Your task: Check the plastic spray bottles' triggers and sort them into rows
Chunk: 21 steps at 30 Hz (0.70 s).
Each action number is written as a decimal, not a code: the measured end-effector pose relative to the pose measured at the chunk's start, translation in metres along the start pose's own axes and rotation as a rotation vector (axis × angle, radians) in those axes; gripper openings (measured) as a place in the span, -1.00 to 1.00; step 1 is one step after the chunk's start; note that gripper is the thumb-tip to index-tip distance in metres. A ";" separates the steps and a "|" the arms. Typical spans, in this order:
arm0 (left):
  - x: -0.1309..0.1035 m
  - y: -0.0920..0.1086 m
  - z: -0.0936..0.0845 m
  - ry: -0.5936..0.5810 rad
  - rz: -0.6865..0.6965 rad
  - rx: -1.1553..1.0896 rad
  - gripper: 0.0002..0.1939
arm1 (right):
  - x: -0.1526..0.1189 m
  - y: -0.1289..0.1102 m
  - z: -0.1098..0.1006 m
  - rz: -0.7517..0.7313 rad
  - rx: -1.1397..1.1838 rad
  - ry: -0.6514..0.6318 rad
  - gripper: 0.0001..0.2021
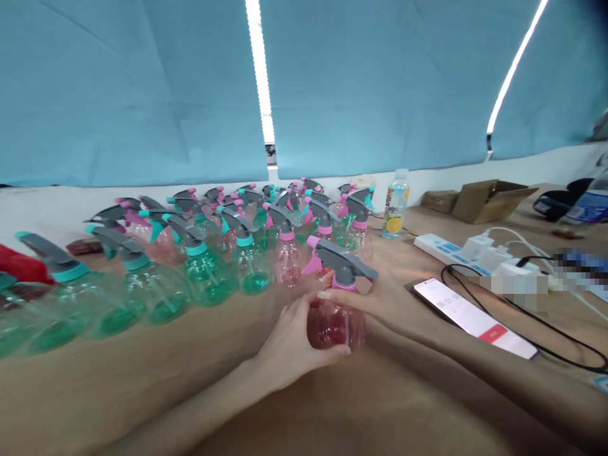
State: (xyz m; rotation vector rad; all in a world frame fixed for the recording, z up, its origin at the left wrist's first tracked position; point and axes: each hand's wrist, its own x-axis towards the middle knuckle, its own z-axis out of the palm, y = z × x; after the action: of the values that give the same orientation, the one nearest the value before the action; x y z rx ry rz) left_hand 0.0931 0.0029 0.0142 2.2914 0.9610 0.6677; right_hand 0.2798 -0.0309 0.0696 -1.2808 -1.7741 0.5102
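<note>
A clear spray bottle (332, 324) with a pink collar and a grey-and-pink trigger head stands upright in front of me. My left hand (297, 339) is curved around the left side of its round body, thumb toward the front. At the collar, my right hand (368, 301) grips from the right, and some of its fingers are hidden behind the neck. Just beyond stand similar pink-collared spray bottles, one of them close by (289, 261). To the left is a row of green-tinted ones with turquoise collars, such as this spray bottle (208, 278).
On the right lie a lit phone (468, 316), a white power strip (446, 252) with chargers and a black cable (546, 329). Farther back are a drink bottle (395, 206) and an open cardboard box (489, 201). A blue sheet (166, 88) hangs behind the table.
</note>
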 end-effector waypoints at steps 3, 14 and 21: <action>-0.004 -0.004 -0.004 0.002 0.029 -0.001 -0.27 | 0.003 -0.006 0.001 0.025 0.018 -0.056 -0.68; -0.004 -0.007 -0.014 -0.075 0.014 0.054 -0.20 | 0.021 -0.012 0.018 0.015 0.321 -0.098 -0.79; -0.010 -0.014 -0.016 -0.102 0.067 0.125 -0.14 | 0.025 -0.012 0.023 0.035 0.375 -0.089 -0.77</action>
State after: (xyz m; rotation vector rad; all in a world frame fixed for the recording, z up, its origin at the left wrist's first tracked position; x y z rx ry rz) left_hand 0.0697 0.0083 0.0144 2.4513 0.9044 0.5258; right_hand 0.2517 -0.0091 0.0763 -1.0400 -1.6323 0.8859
